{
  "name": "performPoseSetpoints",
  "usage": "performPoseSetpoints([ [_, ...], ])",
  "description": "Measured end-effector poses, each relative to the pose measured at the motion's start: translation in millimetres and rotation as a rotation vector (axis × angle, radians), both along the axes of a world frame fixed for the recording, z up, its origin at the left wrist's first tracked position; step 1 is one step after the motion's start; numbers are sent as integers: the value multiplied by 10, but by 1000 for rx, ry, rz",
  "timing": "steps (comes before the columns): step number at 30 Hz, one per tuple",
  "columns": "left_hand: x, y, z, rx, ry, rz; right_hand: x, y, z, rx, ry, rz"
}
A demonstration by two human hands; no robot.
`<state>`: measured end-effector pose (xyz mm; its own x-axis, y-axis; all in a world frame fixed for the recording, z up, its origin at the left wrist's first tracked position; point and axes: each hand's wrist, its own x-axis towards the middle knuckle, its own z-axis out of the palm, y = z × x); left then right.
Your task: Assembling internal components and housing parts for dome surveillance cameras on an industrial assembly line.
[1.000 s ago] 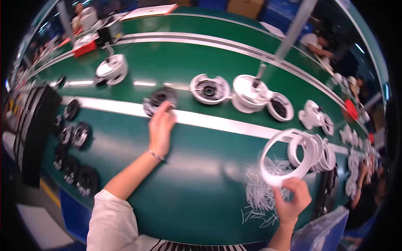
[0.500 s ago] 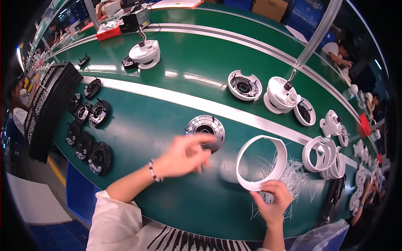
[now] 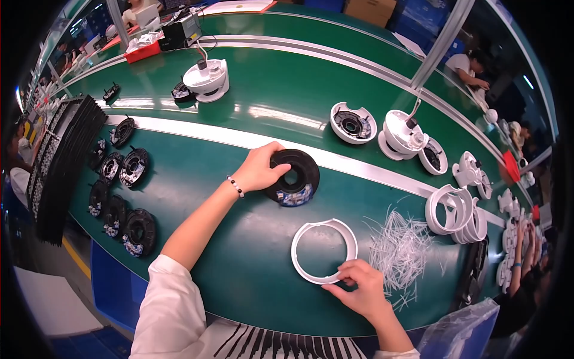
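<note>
My left hand (image 3: 261, 169) grips the left rim of a round black disc (image 3: 306, 172) with a central hole and a blue circuit board along its near edge. The disc is held tilted over the green bench, in front of the white strip. Lower and to the right, my right hand (image 3: 360, 287) pinches the near right rim of a white plastic ring (image 3: 295, 258). The ring is apart from the disc. Right beside the ring and my right hand lies a loose pile of thin white strips (image 3: 402, 251).
Several similar black discs (image 3: 140, 232) lie at the left by a stack of black trays (image 3: 66, 161). More white rings (image 3: 445, 209) stand at the right. White domed housings (image 3: 402, 134) sit on the far green belt (image 3: 275, 78). A clear plastic bag (image 3: 460, 329) hangs at the near right.
My left hand has taken hold of the black disc, which now shows its black face instead of the silvery one. My right hand has brought the ring left and lower, away from the strips.
</note>
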<state>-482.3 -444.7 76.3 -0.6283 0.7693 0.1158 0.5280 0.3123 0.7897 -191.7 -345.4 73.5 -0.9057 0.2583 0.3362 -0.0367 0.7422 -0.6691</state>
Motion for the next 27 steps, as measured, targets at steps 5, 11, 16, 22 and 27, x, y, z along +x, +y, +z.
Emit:
performPoseSetpoints([
  [5,69,-144,-241,329,-400,115,-269,-109,433,342,-97,-90],
  [11,147,-230,-279,594,-468,166,-533,-318,230,329,-465,-28],
  [16,380,-309,-388,675,-761,-15,-655,-269,218,130,-21,-163],
  [22,914,-470,-313,540,-1025,-205,-912,-435,198,171,87,-257],
  [27,560,-620,-304,538,-1738,-642,-918,-474,114,-18,97,-176],
])
